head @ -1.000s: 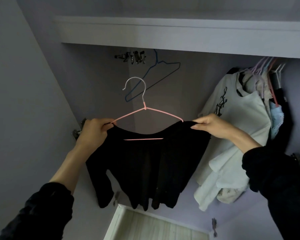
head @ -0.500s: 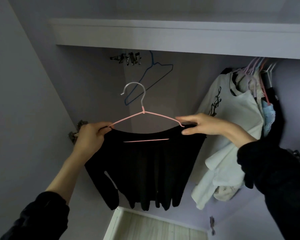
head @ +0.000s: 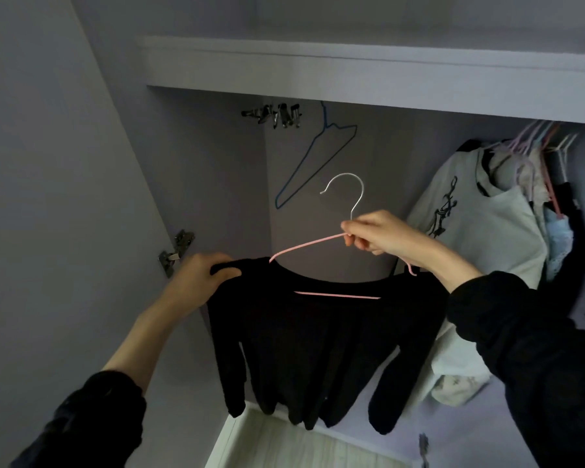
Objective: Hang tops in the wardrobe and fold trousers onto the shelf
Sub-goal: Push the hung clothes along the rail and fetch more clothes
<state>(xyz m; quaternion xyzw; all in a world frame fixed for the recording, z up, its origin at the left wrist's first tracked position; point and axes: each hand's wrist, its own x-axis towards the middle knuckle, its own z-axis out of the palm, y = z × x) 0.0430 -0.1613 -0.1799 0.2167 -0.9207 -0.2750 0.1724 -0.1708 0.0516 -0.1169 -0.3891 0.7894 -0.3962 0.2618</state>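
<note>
Pinching the pink hanger [head: 321, 243] right at its neck, just under the silver hook, my right hand [head: 379, 236] has its fingers curled tight around the thin wire. My left hand [head: 201, 275] grips the black top [head: 318, 346] at its shoulder — thumb on the front, fingers wrapped over the cloth.

The black top sits on the hanger, with the pink bar showing through the wide neck hole. Its sleeves and hem hang straight down toward 6 o'clock. I hold it up in front of the open wardrobe [head: 217, 184], and its hook is in the air, not touching anything.

Going outward — at 12 o'clock from my right hand, a blue hanger [head: 318, 160] with nothing on it hangs near the back wall. Some metal clips [head: 274, 114] sit at about 11 o'clock, close under the shelf [head: 368, 72]. At 3 o'clock a white shirt [head: 487, 231] with a dark drawing hangs with more clothes packed beside it. A door hinge [head: 176, 249] shines at 9 o'clock, near my left hand.
</note>
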